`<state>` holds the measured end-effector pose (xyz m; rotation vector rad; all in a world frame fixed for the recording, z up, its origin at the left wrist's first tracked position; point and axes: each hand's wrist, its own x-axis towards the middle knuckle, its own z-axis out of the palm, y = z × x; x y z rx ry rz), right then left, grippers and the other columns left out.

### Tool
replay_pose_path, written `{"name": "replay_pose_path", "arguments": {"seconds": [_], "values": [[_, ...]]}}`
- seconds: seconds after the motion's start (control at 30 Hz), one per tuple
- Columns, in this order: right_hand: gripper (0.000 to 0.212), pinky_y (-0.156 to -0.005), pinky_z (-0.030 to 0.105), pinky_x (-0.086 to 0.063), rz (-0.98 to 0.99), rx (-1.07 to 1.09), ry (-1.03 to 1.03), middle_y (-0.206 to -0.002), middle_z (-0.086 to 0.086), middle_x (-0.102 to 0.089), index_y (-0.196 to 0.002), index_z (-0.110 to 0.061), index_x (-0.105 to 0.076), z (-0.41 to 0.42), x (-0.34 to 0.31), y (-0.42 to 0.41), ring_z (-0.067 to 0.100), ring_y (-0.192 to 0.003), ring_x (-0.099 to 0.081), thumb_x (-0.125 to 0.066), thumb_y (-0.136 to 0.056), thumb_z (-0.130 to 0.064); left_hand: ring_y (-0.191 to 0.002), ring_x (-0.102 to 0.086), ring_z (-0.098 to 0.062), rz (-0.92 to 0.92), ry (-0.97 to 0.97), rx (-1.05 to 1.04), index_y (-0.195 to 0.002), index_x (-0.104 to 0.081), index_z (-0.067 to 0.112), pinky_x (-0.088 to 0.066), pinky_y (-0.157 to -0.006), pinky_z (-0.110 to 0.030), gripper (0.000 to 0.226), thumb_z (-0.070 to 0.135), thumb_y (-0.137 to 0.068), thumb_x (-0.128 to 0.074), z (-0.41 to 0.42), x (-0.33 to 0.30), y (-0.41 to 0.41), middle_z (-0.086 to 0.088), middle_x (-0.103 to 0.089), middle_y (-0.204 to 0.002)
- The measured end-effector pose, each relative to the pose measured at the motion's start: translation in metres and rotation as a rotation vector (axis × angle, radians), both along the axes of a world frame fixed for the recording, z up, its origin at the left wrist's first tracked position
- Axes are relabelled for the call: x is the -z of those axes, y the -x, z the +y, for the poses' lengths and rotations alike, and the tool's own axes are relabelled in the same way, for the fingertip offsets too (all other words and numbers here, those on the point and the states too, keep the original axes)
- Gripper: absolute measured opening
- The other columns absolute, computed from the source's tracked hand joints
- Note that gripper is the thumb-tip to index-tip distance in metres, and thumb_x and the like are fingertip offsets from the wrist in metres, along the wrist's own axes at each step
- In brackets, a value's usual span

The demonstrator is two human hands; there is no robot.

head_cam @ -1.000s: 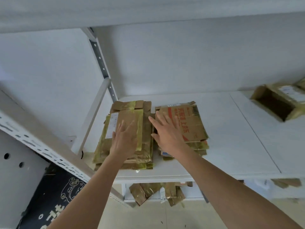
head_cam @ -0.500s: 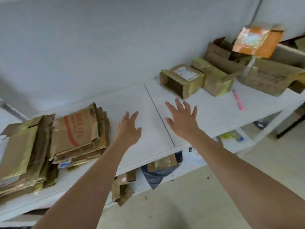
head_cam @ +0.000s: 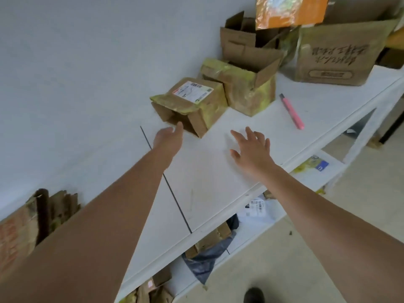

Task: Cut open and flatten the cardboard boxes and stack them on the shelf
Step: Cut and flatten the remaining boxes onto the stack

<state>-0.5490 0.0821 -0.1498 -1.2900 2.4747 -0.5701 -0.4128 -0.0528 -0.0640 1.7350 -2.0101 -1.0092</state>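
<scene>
Nearest, flattened boxes lie at the white shelf's left end. The right hand hovers over the shelf, fingers spread; the left hand, fingers extended, reaches the small labelled box, which lies on its side, open mouth toward the person. Beyond, a pink cutter points away toward larger boxes.

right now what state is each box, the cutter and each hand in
small brown cardboard box with white label: unflattened, on its side, open end towards hands
yellow-taped cardboard box: upright, top flaps open
large printed cardboard box: unflattened
pink utility knife: lying untouched on white shelf
left hand: open, reaching at small box
right hand: open, empty
</scene>
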Motion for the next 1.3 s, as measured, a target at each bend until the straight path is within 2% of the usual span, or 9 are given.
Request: {"name": "replay_pose_path", "arguments": {"seconds": [0.17,0.27,0.4,0.5,0.7,0.87,1.07,1.2,1.3], "values": [[0.057,-0.120,0.053,-0.005,0.083,-0.015,0.076,-0.157,0.014,-0.020,-0.153,-0.028,-0.026,-0.016,0.035,0.014,0.033,-0.145,-0.016,-0.044,-0.101,-0.041,-0.131,-0.048,-0.031,0.227,-0.092,-0.152,-0.138,-0.049,0.008,-0.041,-0.105,-0.044,0.067,0.060,-0.097,-0.039,-0.046,0.020,0.028,-0.013,-0.050,-0.143],[0.058,-0.120,0.054,-0.004,0.072,-0.008,0.110,-0.154,0.012,-0.025,-0.151,-0.024,-0.031,-0.022,0.037,0.017,0.032,-0.144,-0.018,-0.048,-0.099,-0.041,-0.114,-0.058,-0.023,0.315,-0.123,-0.202,-0.136,-0.049,0.011,-0.045,-0.098,-0.044,0.067,0.061,-0.091,-0.051,-0.060,0.024,0.036,-0.008,-0.058,-0.133],[0.058,-0.120,0.050,-0.007,0.006,-0.030,0.141,-0.155,0.008,-0.028,-0.149,-0.022,-0.037,-0.018,0.034,0.022,0.029,-0.145,-0.020,-0.052,-0.097,-0.043,-0.093,-0.069,-0.018,0.543,-0.280,-0.263,-0.126,-0.057,0.010,-0.054,-0.084,-0.036,0.037,0.021,-0.091,-0.065,-0.067,0.024,0.044,-0.007,-0.070,-0.112],[0.061,-0.121,0.043,-0.005,-0.137,-0.013,0.146,-0.161,0.008,-0.023,-0.152,-0.021,-0.033,-0.013,0.025,0.026,0.023,-0.149,-0.015,-0.050,-0.098,-0.045,-0.085,-0.072,-0.023,0.660,-0.304,-0.328,-0.124,-0.056,0.005,-0.061,-0.075,-0.040,0.031,-0.001,-0.093,-0.055,-0.058,0.024,0.044,-0.013,-0.070,-0.103],[0.075,-0.123,0.042,0.003,-0.531,0.043,0.130,-0.165,0.000,-0.011,-0.158,-0.027,-0.012,0.017,-0.002,0.010,0.016,-0.153,-0.001,-0.041,-0.097,-0.061,-0.075,-0.075,-0.027,0.745,-0.446,-0.329,-0.123,-0.057,0.014,-0.061,-0.059,-0.037,0.032,0.001,-0.100,-0.039,-0.003,0.021,0.004,-0.014,-0.069,-0.100],[0.089,-0.111,0.036,-0.029,-0.836,0.145,0.215,-0.163,0.001,-0.023,-0.155,-0.041,-0.002,0.046,-0.026,-0.005,0.022,-0.148,-0.026,-0.046,-0.086,-0.076,-0.072,-0.075,-0.028,0.779,-0.612,-0.369,-0.119,-0.053,0.001,-0.060,-0.057,-0.039,0.025,-0.002,-0.101,-0.036,0.064,0.023,-0.051,-0.020,-0.073,-0.089],[0.105,-0.113,0.047,-0.028,-0.975,0.067,0.142,-0.164,0.002,-0.017,-0.147,-0.059,0.001,0.083,-0.051,-0.036,0.023,-0.148,-0.025,-0.052,-0.063,-0.092,-0.080,-0.067,-0.031,0.712,-0.768,-0.509,-0.125,-0.046,0.003,-0.052,-0.063,-0.042,0.025,0.002,-0.105,-0.030,0.125,0.042,-0.101,-0.018,-0.064,-0.111],[0.097,-0.114,0.052,-0.032,-1.077,-0.050,0.141,-0.157,-0.012,-0.031,-0.144,-0.061,-0.017,0.087,-0.057,-0.042,0.016,-0.145,-0.031,-0.058,-0.061,-0.091,-0.081,-0.068,-0.032,0.565,-0.818,-0.492,-0.131,-0.046,0.004,-0.053,-0.063,-0.040,0.031,-0.001,-0.103,-0.033,0.140,0.048,-0.118,-0.021,-0.061,-0.126],[0.096,-0.106,0.039,-0.043,-1.023,-0.097,0.178,-0.136,-0.021,-0.048,-0.140,-0.052,-0.031,0.079,-0.064,-0.048,0.007,-0.125,-0.052,-0.070,-0.058,-0.083,-0.074,-0.071,-0.030,0.385,-0.755,-0.402,-0.125,-0.050,-0.002,-0.057,-0.068,-0.039,0.028,-0.001,-0.100,-0.037,0.139,0.048,-0.116,-0.022,-0.068,-0.104]]}}
